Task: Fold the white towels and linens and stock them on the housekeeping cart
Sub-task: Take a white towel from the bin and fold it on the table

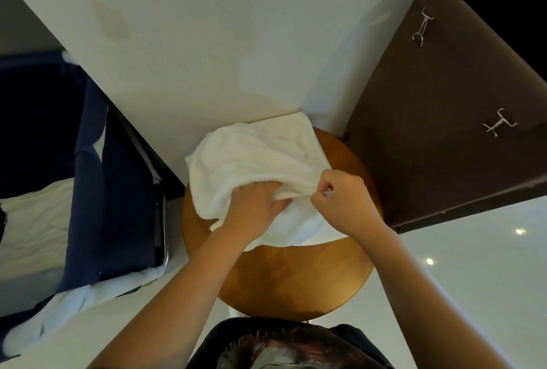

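Right hand [343,197] is pinching a gathered edge of the white towel [251,152], fingers curled tight, thumb closing on the cloth. Left hand [254,206] is lying just beside it, touching the same bunched ridge. Its fingers are slipping under a fold and are hidden, so cannot tell if they are clasping; its thumb is lying out on top of the cloth.

Towel is sitting crumpled on the far half of the round wooden table [296,280]. Its far corner is touching the wall [207,43], its left edge is hanging slightly past the table rim, and its near edge is lying on the wood. The near half of the tabletop is showing bare wood between the towel and the person's dark shirt [281,345].

To the left, a blue fabric bin [118,176] on a chrome frame is standing near the table, with a narrow gap between them. White linens [35,235] are lying inside it, and more white cloth is draping over its near rim.

To the right, a brown fabric bag [444,132] is crowding the table's far right edge, looking to touch it or nearly so. Two metal hooks [500,125] are sticking out of its side. Glossy pale floor [473,265] is opening up on the near right, well apart from both containers.
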Demonstrator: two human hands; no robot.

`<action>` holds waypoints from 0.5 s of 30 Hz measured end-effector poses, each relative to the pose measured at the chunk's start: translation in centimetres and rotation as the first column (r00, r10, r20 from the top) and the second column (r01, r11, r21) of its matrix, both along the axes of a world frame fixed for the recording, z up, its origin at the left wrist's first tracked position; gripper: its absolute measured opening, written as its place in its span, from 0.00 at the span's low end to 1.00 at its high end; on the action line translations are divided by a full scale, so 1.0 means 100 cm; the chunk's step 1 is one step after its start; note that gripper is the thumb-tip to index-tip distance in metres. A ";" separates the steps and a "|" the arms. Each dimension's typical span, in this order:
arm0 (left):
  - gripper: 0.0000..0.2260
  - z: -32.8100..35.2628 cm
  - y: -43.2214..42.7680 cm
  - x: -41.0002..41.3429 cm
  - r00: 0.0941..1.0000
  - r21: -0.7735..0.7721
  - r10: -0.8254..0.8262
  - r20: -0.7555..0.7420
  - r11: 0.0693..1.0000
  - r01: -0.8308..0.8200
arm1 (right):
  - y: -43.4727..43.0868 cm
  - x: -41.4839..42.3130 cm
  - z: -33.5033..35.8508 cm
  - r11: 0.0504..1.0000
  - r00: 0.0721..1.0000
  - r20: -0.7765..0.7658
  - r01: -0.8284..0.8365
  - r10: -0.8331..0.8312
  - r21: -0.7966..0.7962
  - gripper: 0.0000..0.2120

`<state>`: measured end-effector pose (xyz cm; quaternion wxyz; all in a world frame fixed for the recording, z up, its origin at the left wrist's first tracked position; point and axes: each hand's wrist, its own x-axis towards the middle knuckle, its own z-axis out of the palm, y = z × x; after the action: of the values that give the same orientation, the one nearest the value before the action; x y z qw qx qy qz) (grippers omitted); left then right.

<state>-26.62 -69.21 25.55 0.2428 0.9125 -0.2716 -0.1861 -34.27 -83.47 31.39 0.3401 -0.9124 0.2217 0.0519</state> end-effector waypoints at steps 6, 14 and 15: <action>0.21 -0.002 0.009 0.014 0.908 0.292 -0.125 0.400 0.956 0.003 | -0.001 -0.002 0.001 0.994 0.993 0.050 0.108 -0.109 0.016 0.14; 0.25 -0.016 -0.003 0.010 0.803 0.111 -0.196 0.563 0.981 0.162 | 0.012 0.003 0.008 0.983 0.991 0.065 0.105 -0.116 0.153 0.13; 0.17 -0.015 -0.006 0.008 0.804 0.024 -0.150 0.576 0.986 0.166 | 0.013 0.003 0.008 0.984 0.993 0.064 0.092 -0.103 0.155 0.13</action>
<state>-25.86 -69.81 24.04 0.1457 0.8967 -0.4097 0.0825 -33.93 -82.13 32.18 0.4184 -0.8732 0.2492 0.0193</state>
